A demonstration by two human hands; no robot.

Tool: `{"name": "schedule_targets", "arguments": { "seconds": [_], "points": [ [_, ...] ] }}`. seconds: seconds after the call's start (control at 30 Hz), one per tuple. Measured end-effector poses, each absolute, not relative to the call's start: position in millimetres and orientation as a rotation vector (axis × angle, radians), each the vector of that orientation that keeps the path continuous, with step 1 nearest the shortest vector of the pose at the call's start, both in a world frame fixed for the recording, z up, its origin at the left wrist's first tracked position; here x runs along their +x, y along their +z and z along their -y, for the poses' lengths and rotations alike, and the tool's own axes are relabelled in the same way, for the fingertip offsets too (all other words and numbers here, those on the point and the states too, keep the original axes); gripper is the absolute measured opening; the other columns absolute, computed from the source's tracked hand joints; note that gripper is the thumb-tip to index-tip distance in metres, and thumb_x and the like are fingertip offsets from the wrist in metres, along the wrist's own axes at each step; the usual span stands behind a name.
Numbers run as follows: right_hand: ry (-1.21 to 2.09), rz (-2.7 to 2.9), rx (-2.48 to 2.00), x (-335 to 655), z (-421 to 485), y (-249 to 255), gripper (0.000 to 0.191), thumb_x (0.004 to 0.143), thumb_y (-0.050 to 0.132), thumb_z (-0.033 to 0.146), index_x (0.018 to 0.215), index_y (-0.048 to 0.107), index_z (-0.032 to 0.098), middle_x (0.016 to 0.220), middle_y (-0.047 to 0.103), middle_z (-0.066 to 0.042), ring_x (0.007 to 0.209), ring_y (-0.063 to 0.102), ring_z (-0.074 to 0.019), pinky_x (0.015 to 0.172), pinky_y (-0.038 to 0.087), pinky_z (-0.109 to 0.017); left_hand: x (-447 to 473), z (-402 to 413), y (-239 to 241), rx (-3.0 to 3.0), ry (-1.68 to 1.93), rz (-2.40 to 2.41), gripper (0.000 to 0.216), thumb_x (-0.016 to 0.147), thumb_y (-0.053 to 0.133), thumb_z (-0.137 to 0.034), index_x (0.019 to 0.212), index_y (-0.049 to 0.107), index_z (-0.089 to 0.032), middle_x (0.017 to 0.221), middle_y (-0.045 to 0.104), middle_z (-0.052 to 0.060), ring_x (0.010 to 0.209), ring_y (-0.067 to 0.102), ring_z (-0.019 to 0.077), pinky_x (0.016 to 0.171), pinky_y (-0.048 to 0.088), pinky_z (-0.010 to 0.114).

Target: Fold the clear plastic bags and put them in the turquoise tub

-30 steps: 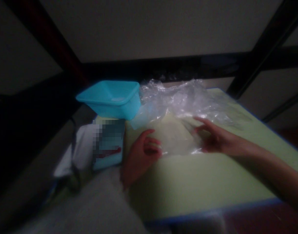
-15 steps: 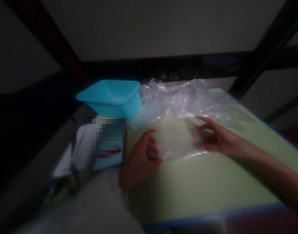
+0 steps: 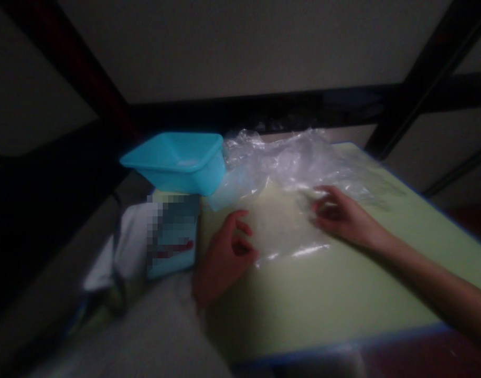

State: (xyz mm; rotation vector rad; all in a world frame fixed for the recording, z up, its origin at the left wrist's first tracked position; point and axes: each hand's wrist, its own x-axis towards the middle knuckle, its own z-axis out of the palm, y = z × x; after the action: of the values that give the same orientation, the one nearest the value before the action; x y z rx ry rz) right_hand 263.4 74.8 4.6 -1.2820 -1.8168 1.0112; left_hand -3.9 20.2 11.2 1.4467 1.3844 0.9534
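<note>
A clear plastic bag (image 3: 287, 226) lies spread over the table, its near edge shining and its far part crumpled. At its left edge is my left hand (image 3: 224, 260), with the fingers curved and the thumb held apart from them. My right hand (image 3: 342, 215) is at the bag's right side, its fingers bent inward and the gap to the thumb small. Neither hand visibly lifts the plastic; the dim, blurred picture hides whether the fingertips touch it.
A turquoise plastic basin (image 3: 177, 173) stands at the back left of the yellow-green table (image 3: 322, 299), which has a blue edge. In front of the basin lies a partly pixelated pale blue flat item (image 3: 175, 265), beside white material (image 3: 134, 241). Dark frame bars run behind.
My right hand's fingers and thumb have drawn closer together. My left hand's fingers are slightly more curled. The bag looks nearly the same, and the view has shifted a little.
</note>
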Motion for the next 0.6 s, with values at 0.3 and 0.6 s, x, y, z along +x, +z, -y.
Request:
{"name": "schedule_targets", "arguments": {
  "seconds": [0.3,0.6],
  "points": [
    [0.758,1.937,-1.323,264.4,-75.6,9.8,0.053,0.073,0.059,0.025,0.123,0.041,0.018,0.097,0.059,-0.009,0.076,0.061,-0.0201,0.065,0.055,-0.035,-3.7,-17.6,11.3,1.495,0.930,-1.387,0.058,0.062,0.060,-0.008,0.116,0.043,-0.022,0.096,0.051,-0.002,0.061,0.058,0.0062,0.055,0.047,0.019],
    [0.910,1.784,-1.316,263.0,-80.7,5.9,0.045,0.071,0.062,0.030,0.112,0.045,0.021,0.099,0.061,-0.010,0.077,0.063,-0.0214,0.064,0.055,-0.037,-2.5,-22.7,13.7,1.403,1.009,-1.350,0.047,0.066,0.063,-0.020,0.110,0.046,-0.021,0.102,0.054,0.002,0.072,0.061,0.0109,0.057,0.049,0.021]
  ]
}}
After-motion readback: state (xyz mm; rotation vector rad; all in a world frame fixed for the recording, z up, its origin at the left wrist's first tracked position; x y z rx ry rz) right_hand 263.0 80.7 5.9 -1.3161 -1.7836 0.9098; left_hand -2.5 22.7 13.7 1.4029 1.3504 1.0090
